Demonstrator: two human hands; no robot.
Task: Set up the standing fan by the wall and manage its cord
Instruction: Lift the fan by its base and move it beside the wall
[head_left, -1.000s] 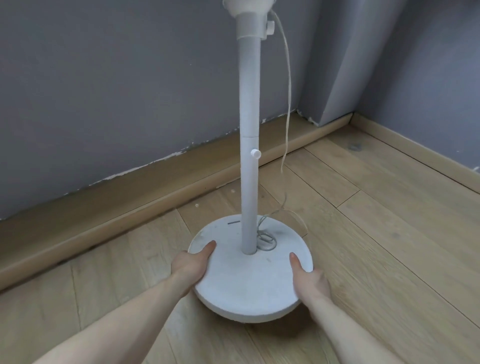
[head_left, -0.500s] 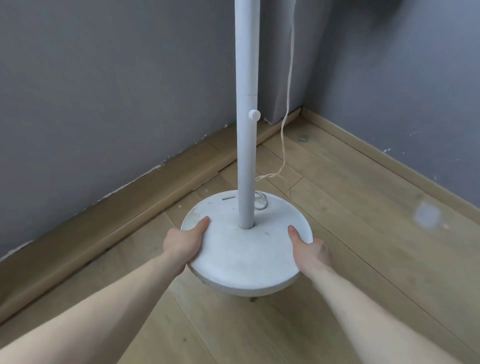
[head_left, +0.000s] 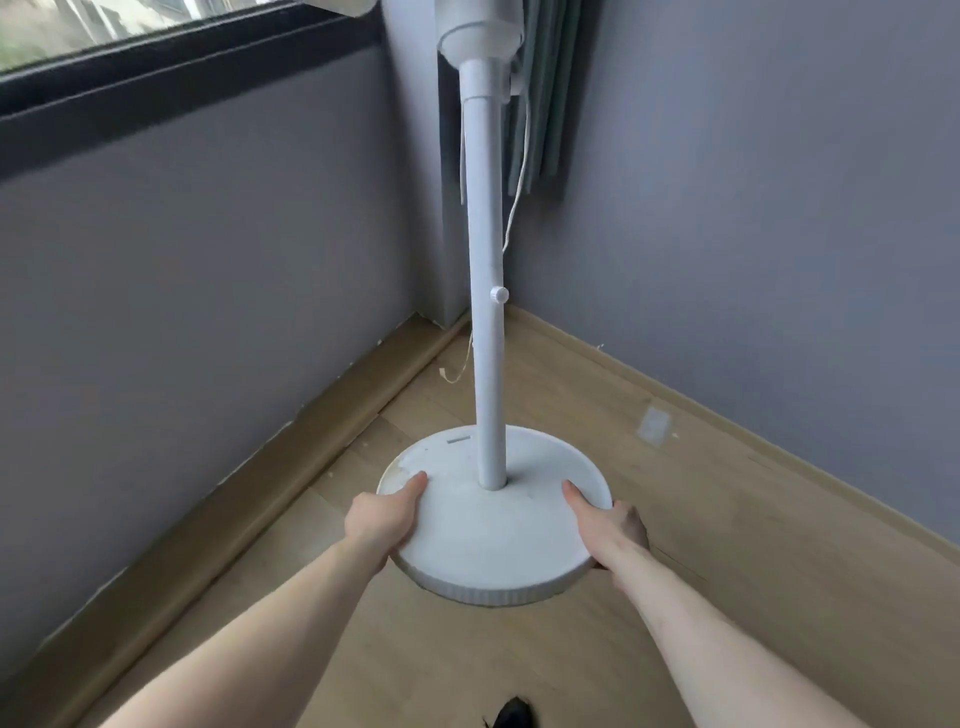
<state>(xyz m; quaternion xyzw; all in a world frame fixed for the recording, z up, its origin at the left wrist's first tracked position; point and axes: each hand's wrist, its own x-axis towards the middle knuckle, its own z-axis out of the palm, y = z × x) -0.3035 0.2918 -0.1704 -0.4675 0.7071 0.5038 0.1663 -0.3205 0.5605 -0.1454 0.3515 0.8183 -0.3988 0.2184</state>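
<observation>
- Both hands, left (head_left: 383, 514) and right (head_left: 609, 522), grip the fan base (head_left: 493, 525), thumbs on top.
- Fan has moved closer into the corner; its cord (head_left: 511, 208) dangles behind the pole, unmanaged yet.

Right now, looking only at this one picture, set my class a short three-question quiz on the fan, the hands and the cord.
1. True or false: both hands grip the fan's base.
2. Which lies on top of the base? A) the left hand's thumb only B) its whole palm C) nothing.
3. Fill in: the cord hangs down behind the ____.

Key:
1. True: the left hand holds the left rim, the right hand the right rim.
2. A; the fingers go out of sight under the rim.
3. pole
</observation>
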